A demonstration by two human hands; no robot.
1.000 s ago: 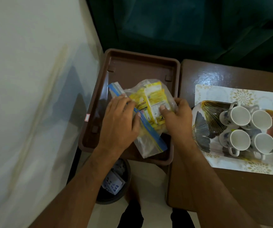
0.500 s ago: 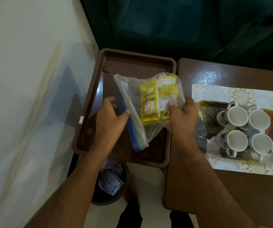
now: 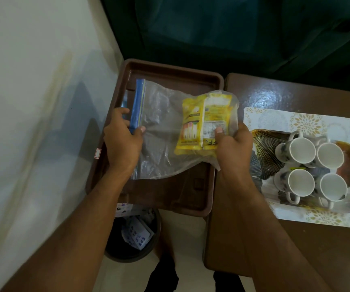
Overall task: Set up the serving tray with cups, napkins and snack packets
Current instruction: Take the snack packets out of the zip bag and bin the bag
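A clear zip bag [image 3: 161, 131] with a blue seal strip hangs stretched above a brown plastic tray [image 3: 169, 70]. Yellow snack packets [image 3: 203, 123] are bunched inside its right end. My left hand [image 3: 123, 140] pinches the blue seal end. My right hand [image 3: 233, 144] grips the packets through the plastic at the bag's other end. On the dark table to the right lies a patterned serving tray [image 3: 262, 148] carrying several white cups [image 3: 300, 150], mouths up.
A white wall [image 3: 32, 102] runs along the left. A dark bin [image 3: 132, 237] holding paper scraps stands on the floor below the brown tray. A floral placemat [image 3: 275, 116] lies under the serving tray. Dark green curtain fills the back.
The bag has been lifted off the brown tray and pulled out flat between both hands. My left hand shifted left to the blue seal; my right hand moved right with the packets.
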